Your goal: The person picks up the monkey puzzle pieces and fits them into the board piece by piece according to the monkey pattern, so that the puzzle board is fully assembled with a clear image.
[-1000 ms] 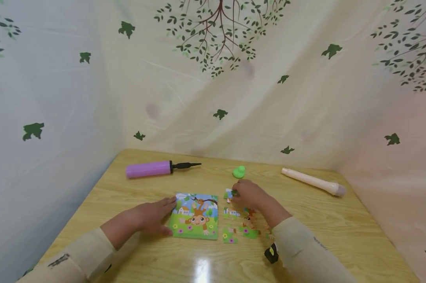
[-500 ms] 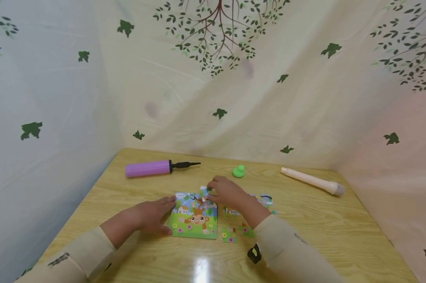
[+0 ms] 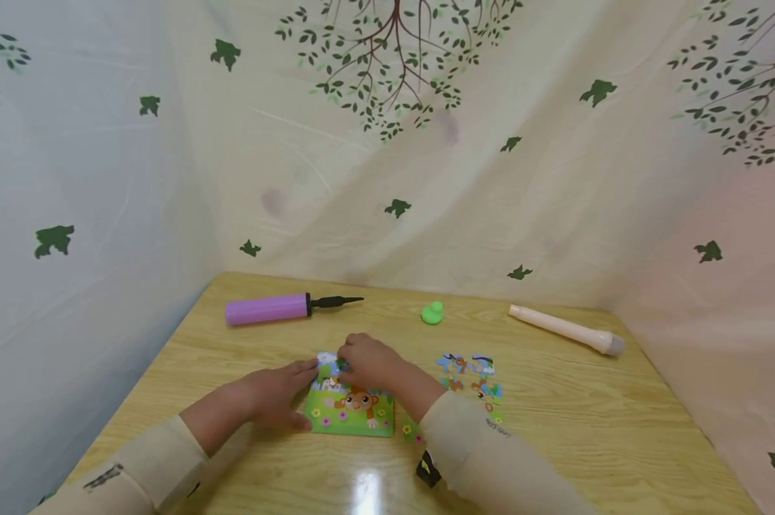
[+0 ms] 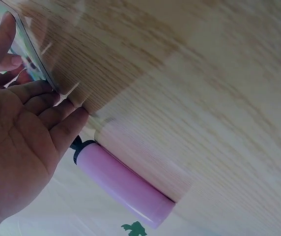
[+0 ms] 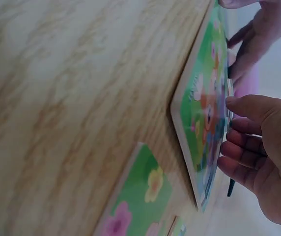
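A square puzzle board with a monkey picture lies flat on the table. My left hand rests at its left edge; in the left wrist view the fingers of that hand lie straight against the board. Above the board's upper left part, my right hand pinches a jigsaw piece, mostly covered by the fingers. In the right wrist view the thumb and fingertips of that hand meet just over the board's surface. Several loose pieces lie to the right, some hidden under my right forearm.
A flowered piece lies close to the board's near right corner. Along the back are a purple hand pump with a black nozzle, a green toy duck and a pale toy microphone. Leaf-printed cloth hangs behind the table.
My right hand has carried a jigsaw piece leftward from the loose pieces to over the board's upper left. Loose pieces at the right have come into view. My left hand has stayed put.
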Demonstrator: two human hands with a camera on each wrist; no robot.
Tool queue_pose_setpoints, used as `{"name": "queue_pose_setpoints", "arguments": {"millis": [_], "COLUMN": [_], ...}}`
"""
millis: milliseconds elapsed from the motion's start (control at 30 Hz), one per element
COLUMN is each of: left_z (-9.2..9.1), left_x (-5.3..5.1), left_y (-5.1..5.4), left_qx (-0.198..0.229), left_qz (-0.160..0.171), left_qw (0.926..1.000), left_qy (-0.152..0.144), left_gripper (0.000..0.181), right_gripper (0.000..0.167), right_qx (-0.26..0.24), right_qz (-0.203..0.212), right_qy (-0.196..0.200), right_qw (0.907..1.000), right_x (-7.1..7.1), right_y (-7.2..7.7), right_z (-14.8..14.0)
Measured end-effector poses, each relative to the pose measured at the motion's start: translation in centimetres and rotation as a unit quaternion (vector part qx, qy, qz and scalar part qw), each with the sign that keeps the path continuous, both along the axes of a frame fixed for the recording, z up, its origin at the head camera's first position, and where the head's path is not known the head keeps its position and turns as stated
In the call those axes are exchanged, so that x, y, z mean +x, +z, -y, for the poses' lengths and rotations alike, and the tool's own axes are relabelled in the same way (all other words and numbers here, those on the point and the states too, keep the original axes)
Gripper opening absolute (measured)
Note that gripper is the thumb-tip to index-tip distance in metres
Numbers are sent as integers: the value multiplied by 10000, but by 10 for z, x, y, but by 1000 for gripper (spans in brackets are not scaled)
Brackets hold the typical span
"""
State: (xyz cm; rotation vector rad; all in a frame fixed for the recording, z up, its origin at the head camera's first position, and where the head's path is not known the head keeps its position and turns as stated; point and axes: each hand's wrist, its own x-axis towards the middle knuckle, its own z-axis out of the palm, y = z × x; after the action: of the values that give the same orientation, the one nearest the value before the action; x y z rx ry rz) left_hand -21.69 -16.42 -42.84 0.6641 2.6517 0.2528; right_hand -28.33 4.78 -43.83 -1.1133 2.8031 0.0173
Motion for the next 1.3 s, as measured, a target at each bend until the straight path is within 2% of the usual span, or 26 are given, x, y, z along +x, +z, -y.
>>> {"name": "queue_pose_setpoints", "arguments": {"millis": [500, 767, 1000, 1300], "left_z": [2, 2, 2, 1], "left_x": [-2, -4, -4, -4], "left_y": [-4, -7, -5, 0], "left_qx": [110, 127, 146, 147], "left_qz": [-73, -33, 14, 107], "left_qw": [9999, 9999, 9999, 9998], "left_qy": [-13, 61, 6, -60], "left_gripper": [97, 98, 98, 94], "right_gripper": [35, 30, 32, 29], "right_qx": [449, 377, 528, 451], "right_qz": [-504, -420, -458, -470], "right_qy": [308, 125, 34, -124], "right_qw": [9972, 9983, 9975, 9978], "right_x": [2, 3, 2, 0], "right_y": [-5, -3, -3, -7], "right_z": [8, 13, 17, 18]}}
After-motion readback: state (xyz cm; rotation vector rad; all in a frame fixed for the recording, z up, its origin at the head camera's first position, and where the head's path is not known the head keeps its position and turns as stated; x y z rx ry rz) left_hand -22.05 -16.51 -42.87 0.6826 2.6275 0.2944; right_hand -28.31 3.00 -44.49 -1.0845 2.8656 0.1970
